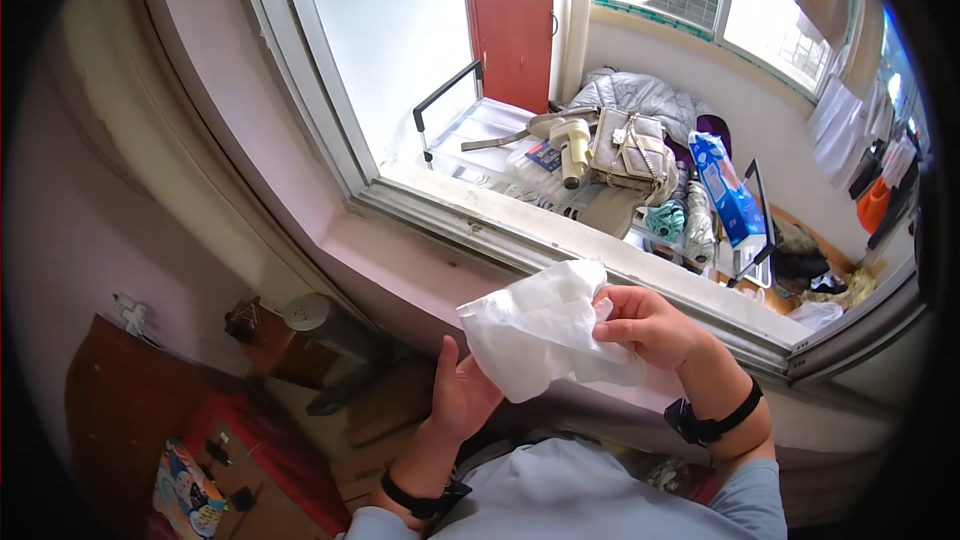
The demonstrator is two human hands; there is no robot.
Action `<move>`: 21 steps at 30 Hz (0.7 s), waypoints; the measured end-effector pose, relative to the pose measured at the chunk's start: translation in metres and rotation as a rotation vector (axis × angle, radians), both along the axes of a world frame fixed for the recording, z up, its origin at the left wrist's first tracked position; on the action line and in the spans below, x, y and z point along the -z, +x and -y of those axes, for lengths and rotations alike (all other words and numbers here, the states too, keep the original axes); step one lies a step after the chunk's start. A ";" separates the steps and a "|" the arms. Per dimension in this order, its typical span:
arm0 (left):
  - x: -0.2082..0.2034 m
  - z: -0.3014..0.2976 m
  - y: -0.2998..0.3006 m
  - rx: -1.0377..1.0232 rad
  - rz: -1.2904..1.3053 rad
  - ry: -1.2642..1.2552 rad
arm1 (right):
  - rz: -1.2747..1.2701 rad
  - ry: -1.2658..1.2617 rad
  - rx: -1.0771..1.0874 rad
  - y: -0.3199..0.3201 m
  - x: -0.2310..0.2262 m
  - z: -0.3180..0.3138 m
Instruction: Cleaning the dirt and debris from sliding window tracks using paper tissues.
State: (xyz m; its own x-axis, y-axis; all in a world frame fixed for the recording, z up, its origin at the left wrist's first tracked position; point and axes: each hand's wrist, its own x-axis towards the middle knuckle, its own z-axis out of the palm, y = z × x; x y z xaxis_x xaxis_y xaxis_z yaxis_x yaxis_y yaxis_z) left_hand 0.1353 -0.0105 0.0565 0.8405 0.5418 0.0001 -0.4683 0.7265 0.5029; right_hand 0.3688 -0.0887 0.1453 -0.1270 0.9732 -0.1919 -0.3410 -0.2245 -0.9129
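Note:
A crumpled, partly unfolded white tissue is held in front of me, just above the window ledge. My right hand pinches its right side between thumb and fingers. At the lower left edge of the tissue is my left hand, its thumb stretched upward and apart from the paper. The tissue hides the other fingers of that hand, which seem to lie behind it. Each wrist wears a black strap with a small dark device.
An open sliding window frame runs ahead of me. Beyond it, a clear rack holds a beige backpack, a blue tissue pack and folded umbrellas. A red door stands farther back. Wooden furniture is at lower left.

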 end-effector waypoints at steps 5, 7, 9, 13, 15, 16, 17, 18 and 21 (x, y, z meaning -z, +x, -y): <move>-0.004 0.003 0.002 -0.216 -0.217 0.259 | 0.052 -0.070 -0.038 0.008 -0.001 -0.003; -0.006 0.000 0.008 -0.306 -0.303 0.304 | 0.081 -0.088 -0.034 0.008 0.003 -0.003; -0.005 -0.006 0.013 -0.520 -0.506 0.414 | 0.224 -0.041 0.023 0.010 0.010 -0.003; -0.010 -0.016 0.014 -0.657 -0.581 0.564 | 0.671 0.024 0.301 0.000 0.003 0.004; -0.006 -0.020 0.014 -0.638 -0.599 0.605 | 0.725 0.187 0.434 0.000 0.011 0.005; -0.006 -0.020 0.014 -0.630 -0.603 0.611 | 0.579 0.145 0.457 -0.001 0.014 0.006; -0.005 -0.019 0.015 -0.619 -0.599 0.592 | 0.570 0.142 0.464 -0.003 0.013 0.006; -0.004 -0.019 0.015 -0.609 -0.595 0.573 | 0.609 0.084 0.422 -0.005 0.008 0.006; -0.017 -0.015 0.024 -0.599 -0.609 0.530 | 0.700 0.033 0.319 -0.006 0.009 0.006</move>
